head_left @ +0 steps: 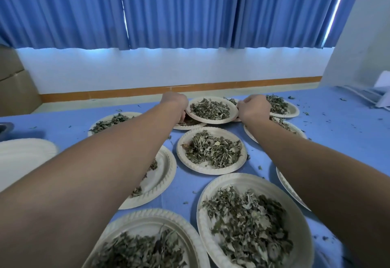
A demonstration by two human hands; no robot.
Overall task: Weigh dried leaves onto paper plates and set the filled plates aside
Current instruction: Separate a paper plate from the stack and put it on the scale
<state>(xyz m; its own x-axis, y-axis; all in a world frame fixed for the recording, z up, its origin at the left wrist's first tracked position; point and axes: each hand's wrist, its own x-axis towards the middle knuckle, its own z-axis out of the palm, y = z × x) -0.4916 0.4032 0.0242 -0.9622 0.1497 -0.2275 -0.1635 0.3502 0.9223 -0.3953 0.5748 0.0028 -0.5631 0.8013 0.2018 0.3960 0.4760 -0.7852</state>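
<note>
Evidently well along: left hand and right hand are each gripping the rim of a leaf-filled plate near the far edge of the blue-covered table, overlapping its neighbours. Other filled plates are crowding it, blank plates are waiting at the left edge, and blue curtains are hanging behind.

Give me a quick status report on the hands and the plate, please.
Both on it: left hand and right hand grip the far plate by its rim. Loaded with dried leaves, overlapping neighbour plate. Other filled plates crowd around.
</note>
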